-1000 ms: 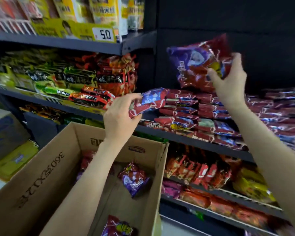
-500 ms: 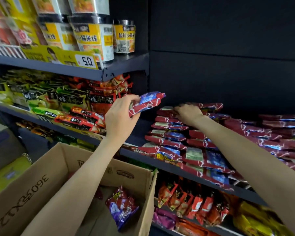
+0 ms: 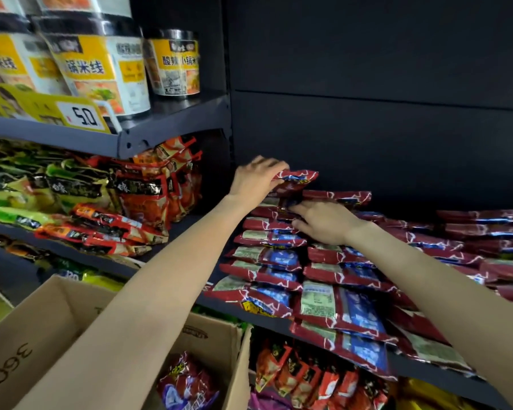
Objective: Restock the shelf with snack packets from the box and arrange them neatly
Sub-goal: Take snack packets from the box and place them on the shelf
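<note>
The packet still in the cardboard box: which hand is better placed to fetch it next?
Probably the left hand: its arm passes over the cardboard box holding the packet; the right hand steadies the stack.

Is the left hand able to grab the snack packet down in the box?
Probably, but not right away: the left hand is up holding a red packet on the stack. The box is open, its packet uncovered.

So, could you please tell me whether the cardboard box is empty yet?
Not empty. At least one snack packet lies inside the cardboard box; the forearm hides the rest.
</note>
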